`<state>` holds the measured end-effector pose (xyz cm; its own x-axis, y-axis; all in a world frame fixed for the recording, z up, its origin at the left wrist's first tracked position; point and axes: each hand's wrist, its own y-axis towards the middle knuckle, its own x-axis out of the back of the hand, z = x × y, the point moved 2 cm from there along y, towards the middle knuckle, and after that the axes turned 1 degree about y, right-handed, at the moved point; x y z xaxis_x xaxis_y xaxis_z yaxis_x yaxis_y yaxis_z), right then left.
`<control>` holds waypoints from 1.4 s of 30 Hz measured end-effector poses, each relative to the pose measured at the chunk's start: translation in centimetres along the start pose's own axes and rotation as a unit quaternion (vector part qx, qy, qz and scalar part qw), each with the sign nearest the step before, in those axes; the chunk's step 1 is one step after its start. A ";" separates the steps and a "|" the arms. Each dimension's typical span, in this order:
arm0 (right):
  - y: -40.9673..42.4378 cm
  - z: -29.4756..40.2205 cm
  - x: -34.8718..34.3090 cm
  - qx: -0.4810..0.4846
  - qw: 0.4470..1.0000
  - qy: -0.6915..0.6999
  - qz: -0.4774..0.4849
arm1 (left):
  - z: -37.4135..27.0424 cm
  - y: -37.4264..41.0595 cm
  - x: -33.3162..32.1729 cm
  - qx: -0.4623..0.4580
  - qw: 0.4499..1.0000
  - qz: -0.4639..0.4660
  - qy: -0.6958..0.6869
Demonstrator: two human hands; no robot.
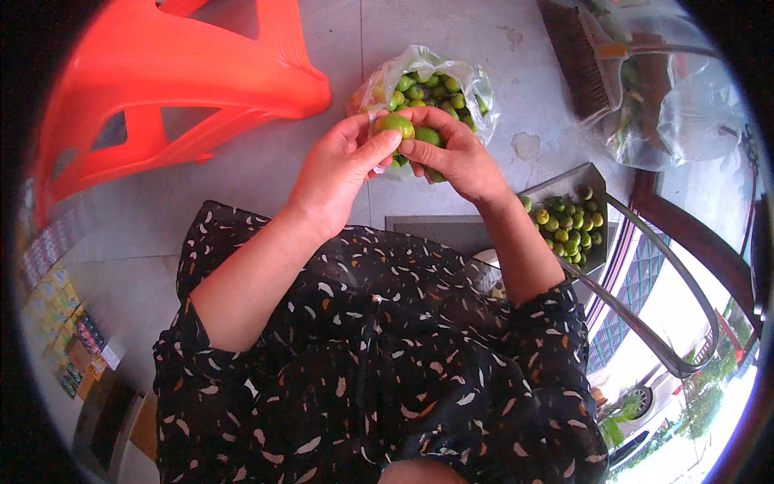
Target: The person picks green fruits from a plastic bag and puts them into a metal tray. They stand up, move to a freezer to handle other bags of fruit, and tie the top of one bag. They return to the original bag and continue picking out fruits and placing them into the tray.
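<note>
My left hand (338, 160) holds a small yellow-green citrus fruit (394, 125) between thumb and fingers. My right hand (456, 154) meets it, its thumb and forefinger touching the same fruit. Another green citrus fruit (428, 136) shows in the curl of my right hand, with one more (435, 175) partly visible below its fingers. Under and beyond both hands, a clear plastic bag (423, 57) sits open on the floor, filled with many green fruits (444, 91). Whether my left fingers also touch the bag's edge, I cannot tell.
On the right, a long-handled dustpan (595, 175) carries several green and yellowish fruits (571, 227). A broom head (583, 66) and a clear bag (701, 115) with leafy contents lie beyond it. A red plastic stool (181, 66) stands at upper left. Small packets (57, 296) line the left side.
</note>
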<state>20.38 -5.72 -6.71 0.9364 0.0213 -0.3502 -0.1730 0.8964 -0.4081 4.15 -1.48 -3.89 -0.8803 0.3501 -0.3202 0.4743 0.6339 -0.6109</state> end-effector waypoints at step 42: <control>4.7 -6.4 5.9 0.064 0.929 -0.262 -0.255 | -1.0 -0.7 0.6 0.081 0.992 -0.017 -0.097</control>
<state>23.13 -4.27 -16.07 0.9125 -0.2370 0.3334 0.3394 0.8936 -0.2938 3.32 -1.01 -2.91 -0.8891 0.1803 -0.4208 0.4495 0.5184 -0.7275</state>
